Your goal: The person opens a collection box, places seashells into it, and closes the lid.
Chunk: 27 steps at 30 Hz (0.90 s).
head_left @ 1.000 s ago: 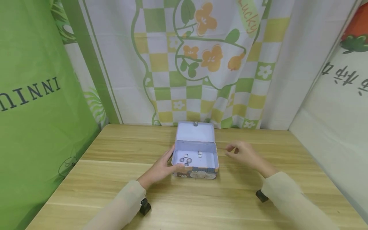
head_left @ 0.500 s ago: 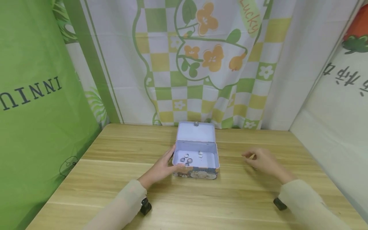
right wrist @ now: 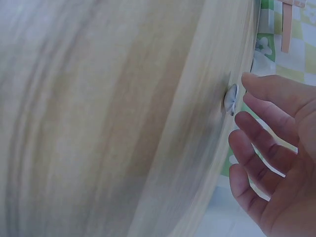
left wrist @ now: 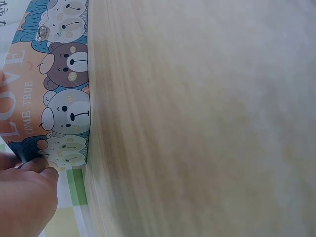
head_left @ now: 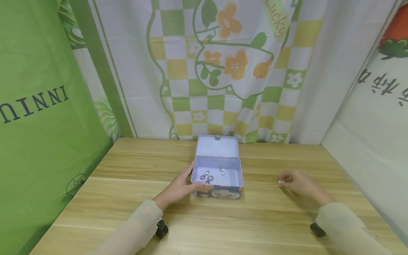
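Note:
An open tin box [head_left: 216, 191] with cartoon bears on its outside stands on the table, its lid raised at the back. Several small seashells [head_left: 210, 178] lie inside. My left hand [head_left: 176, 187] holds the box at its left side, thumb over the front rim; the left wrist view shows fingers bent at the corner of the bear-printed wall [left wrist: 66, 111]. Off to the right, my right hand [head_left: 301, 184] is low over the table. A small whitish seashell [right wrist: 231, 99] sits on the tabletop right at its thumb and index fingertips, and the fingers are spread and loosely bent.
The wooden table [head_left: 127, 205] reaches back to a patterned curtain [head_left: 181, 88]. A green cloth [head_left: 35, 159] hangs at the left, with a thin dark cable [head_left: 74, 182] by the table edge. A white printed cloth [head_left: 376, 141] hangs at the right.
My right hand has moved from beside the box to the right and toward me, and a whitish seashell now shows at its fingertips. The left hand and the box have stayed put.

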Each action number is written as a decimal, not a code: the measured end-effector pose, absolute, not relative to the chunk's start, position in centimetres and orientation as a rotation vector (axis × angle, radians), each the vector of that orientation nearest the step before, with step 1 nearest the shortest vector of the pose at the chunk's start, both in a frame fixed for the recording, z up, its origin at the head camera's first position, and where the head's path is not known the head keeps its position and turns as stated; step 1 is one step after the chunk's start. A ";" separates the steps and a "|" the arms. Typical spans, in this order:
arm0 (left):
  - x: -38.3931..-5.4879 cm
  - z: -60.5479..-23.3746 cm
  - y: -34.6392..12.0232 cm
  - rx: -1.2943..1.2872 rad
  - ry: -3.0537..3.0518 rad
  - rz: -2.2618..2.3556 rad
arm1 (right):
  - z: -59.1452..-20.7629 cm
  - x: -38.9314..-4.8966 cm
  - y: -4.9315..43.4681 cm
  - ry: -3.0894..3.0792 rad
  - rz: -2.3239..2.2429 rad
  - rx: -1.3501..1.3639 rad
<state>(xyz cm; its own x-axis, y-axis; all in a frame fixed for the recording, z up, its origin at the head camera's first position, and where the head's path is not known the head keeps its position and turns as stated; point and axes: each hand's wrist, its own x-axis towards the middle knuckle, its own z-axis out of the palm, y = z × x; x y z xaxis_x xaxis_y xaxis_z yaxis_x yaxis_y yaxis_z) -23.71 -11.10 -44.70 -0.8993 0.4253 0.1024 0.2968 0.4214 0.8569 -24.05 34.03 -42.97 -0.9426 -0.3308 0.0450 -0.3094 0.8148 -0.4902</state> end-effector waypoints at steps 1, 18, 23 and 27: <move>-23.6 -44.6 -11.1 0.644 2.535 1.487 | -43.0 -24.0 34.1 2.952 -0.777 -0.509; -23.6 -44.8 -11.0 0.610 2.541 1.488 | -43.5 -24.0 34.2 2.992 -0.691 -0.507; -23.6 -44.8 -11.0 0.616 2.526 1.503 | -43.3 -24.0 34.1 2.985 -0.729 -0.510; -23.7 -44.9 -11.0 0.634 2.522 1.515 | -43.0 -24.1 33.7 2.976 -0.759 -0.497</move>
<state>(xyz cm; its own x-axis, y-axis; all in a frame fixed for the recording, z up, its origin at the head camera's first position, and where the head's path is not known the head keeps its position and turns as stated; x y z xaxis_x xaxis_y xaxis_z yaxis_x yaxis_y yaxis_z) -23.67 -11.04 -44.85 -0.9030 0.4175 0.1011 0.2854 0.4071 0.8677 -24.06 33.71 -43.02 -0.9485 -0.3129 0.0489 -0.2981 0.8301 -0.4713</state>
